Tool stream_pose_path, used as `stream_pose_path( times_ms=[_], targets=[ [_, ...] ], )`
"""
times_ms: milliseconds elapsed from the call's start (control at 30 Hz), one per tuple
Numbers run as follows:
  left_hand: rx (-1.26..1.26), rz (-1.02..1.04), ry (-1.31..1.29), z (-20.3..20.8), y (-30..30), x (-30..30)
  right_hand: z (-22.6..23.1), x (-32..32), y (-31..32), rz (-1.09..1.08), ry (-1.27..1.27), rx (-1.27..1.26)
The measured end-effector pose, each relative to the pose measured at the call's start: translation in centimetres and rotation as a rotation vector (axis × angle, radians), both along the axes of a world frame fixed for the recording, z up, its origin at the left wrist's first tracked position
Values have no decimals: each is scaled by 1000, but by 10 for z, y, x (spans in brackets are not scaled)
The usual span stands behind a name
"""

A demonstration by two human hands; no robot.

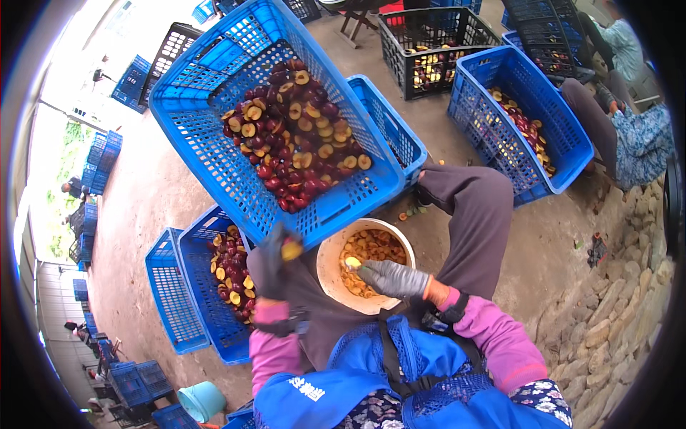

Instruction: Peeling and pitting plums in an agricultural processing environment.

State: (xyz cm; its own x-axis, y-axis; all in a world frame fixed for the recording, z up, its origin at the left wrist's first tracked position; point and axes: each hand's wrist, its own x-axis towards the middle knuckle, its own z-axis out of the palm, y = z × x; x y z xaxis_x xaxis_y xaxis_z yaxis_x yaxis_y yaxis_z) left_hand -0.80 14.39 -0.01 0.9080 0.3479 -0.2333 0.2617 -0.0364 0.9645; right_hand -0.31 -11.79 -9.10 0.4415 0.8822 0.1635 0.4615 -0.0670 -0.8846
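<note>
My left hand [271, 266], in a dark glove and blurred by motion, holds a yellow-fleshed plum half [291, 250] by the near edge of a large blue crate [379, 187]. Inside that crate lies a heap of halved red plums [293, 136], many with the cut side up. In a grey glove, my right hand [389, 278] is closed over the white bucket [405, 245] between my knees. A small pale-yellow tip shows at its fingers; I cannot make out what it belongs to. Orange-brown pits or fruit scraps [371, 247] lie in the bucket.
Another blue crate of plum halves [232, 275] stands by my left leg. To the right are a blue crate [522, 125] and a black crate [439, 61] with cut plums. A seated person [629, 136] is at far right, near a stone border [607, 329]. A light-blue bucket [201, 402] stands lower left.
</note>
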Motion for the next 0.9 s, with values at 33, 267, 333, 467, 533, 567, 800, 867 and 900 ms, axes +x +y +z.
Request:
stream_pose_path(
  times_ms=[33,267,333,467,533,567,800,867,900],
  targets=[
    [503,-130,97,-6,51,-13,14,-5,4,-141,-8,-348],
    [907,-206,13,13,20,92,-2,-17,19,-184,-25,-532],
    [1148,-356,18,-56,30,129,-5,-15,16,-175,50,-551],
    [1211,-537,457,-132,27,170,-17,-15,14,-249,16,-465],
    [1222,-589,541,-143,21,184,-11,-12,18,-228,94,-532],
    [1221,-608,582,-147,21,190,-11,-9,18,-239,108,-541],
    [-492,-286,114,-89,29,159,-3,-2,14,-316,198,-389],
    [159,-389,-337,-45,4,131,-39,-8,9,-388,-157,-244],
    [260,-389,-408,-35,-8,116,-41,-4,8,-400,-275,-193]
  ],
)
